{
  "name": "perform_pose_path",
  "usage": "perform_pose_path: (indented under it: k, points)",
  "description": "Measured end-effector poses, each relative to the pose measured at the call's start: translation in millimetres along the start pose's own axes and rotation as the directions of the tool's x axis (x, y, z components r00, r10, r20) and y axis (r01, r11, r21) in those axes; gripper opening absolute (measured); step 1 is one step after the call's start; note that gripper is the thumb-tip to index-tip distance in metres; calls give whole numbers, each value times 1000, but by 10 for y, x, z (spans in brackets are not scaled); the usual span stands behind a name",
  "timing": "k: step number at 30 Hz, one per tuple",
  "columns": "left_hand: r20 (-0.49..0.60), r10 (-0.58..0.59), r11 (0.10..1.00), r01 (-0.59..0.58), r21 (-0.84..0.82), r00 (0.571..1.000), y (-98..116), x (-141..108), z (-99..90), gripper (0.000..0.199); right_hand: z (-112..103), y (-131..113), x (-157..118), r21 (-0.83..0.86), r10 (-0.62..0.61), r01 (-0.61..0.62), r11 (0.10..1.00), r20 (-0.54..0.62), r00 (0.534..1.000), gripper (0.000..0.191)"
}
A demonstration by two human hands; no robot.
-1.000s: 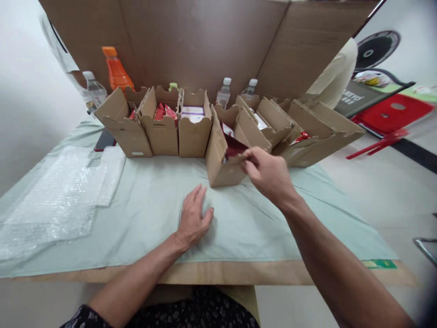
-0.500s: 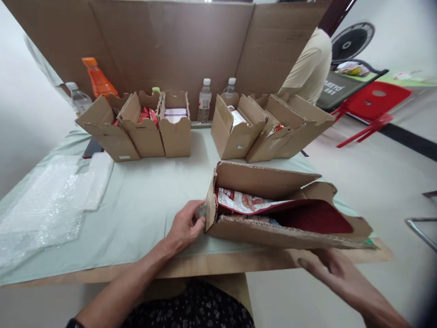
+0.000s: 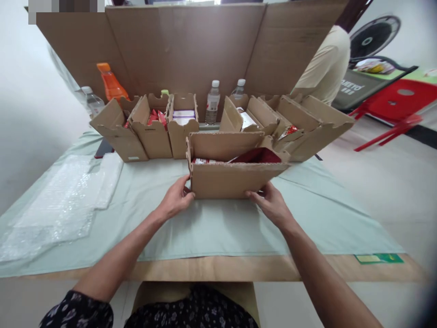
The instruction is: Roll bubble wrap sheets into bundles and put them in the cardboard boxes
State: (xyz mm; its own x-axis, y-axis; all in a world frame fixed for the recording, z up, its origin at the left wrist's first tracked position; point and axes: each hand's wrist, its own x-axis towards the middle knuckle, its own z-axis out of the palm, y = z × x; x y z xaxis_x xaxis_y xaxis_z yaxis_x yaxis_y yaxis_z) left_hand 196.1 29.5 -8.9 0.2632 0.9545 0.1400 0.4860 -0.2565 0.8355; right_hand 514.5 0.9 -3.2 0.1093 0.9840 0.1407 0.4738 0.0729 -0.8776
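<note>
Both hands grip an open-topped cardboard box (image 3: pixel 235 178) in front of the row of boxes. My left hand (image 3: pixel 176 197) closes on its lower left corner, thumb at the near face. With my right hand (image 3: pixel 271 202) I hold its lower right end, the thumb against the near face and the other fingers partly hidden. Inside lie a dark red bag (image 3: pixel 261 156) and a white printed packet (image 3: pixel 206 161), mostly covered by the near wall. I cannot tell whether the box's bottom touches the cloth.
Several cardboard boxes (image 3: pixel 184 136) stand behind, holding red packets and white cartons. Bottles, one orange (image 3: pixel 113 86), stand before a tall cardboard panel (image 3: pixel 184 45). Bubble wrap (image 3: pixel 64 200) covers the left cloth. A green card (image 3: pixel 378 258) lies at the front edge. Beyond are a person's sleeve (image 3: pixel 324 64) and a red chair (image 3: pixel 399 102).
The box has moved away from the front edge, leftward, closer to the row. My right hand has come from below the table edge onto the box's right end. The green card is now uncovered.
</note>
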Motion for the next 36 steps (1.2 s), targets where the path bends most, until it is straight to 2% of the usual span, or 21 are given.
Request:
perform_pose_path:
  k: [3, 5, 10, 14, 18, 22, 25, 28, 30, 32, 33, 36]
  points:
    - [-155, -9, 999, 15, 39, 988, -208, 200, -14, 50, 285, 109, 213, -76, -6, 0, 997, -84, 996, 47]
    - [-194, -13, 998, 26, 62, 981, -322, 213, 35, 46, 387, 200, 275, -138, -8, -10, 990, -129, 992, 44]
    - [-155, 3, 994, 14, 108, 988, -396, 98, 121, 55, 350, 347, 316, -389, -116, 36, 921, -185, 976, 37]
    - [-146, -6, 988, 28, 149, 989, -387, 136, 99, 49, 301, 373, 392, -484, -78, -5, 875, -151, 985, 34]
    - [-151, -12, 987, 36, 158, 988, -390, 191, 69, 45, 345, 367, 423, -587, -61, -46, 809, -161, 985, 38]
    - [-135, -20, 989, 39, 144, 991, -369, 178, 64, 50, 417, 329, 368, -626, -116, 12, 779, -125, 985, 36]
    - [-70, 5, 990, 5, 138, 998, -355, 59, 8, 56, 474, 278, 282, -663, -153, 80, 745, -53, 987, 43]
    - [-77, 12, 960, 10, 281, 997, -382, -180, -200, 50, 514, 224, 199, -679, -137, 130, 723, 44, 990, 64]
    - [-185, -18, 898, 98, 428, 983, -443, -378, -452, 42, 524, 197, 166, -677, -117, 147, 721, 90, 989, 72]
    - [-290, -54, 858, 193, 476, 956, -537, -587, -768, 38, 525, 182, 153, -674, -116, 166, 720, 119, 986, 69]
    - [-350, -70, 836, 246, 490, 934, -590, -696, -929, 38, 524, 179, 152, -671, -119, 177, 720, 132, 984, 64]
    - [-549, -101, 683, 459, 569, 830, -745, -1042, -1319, 38, 518, 183, 164, -660, -125, 184, 728, 136, 983, 48]
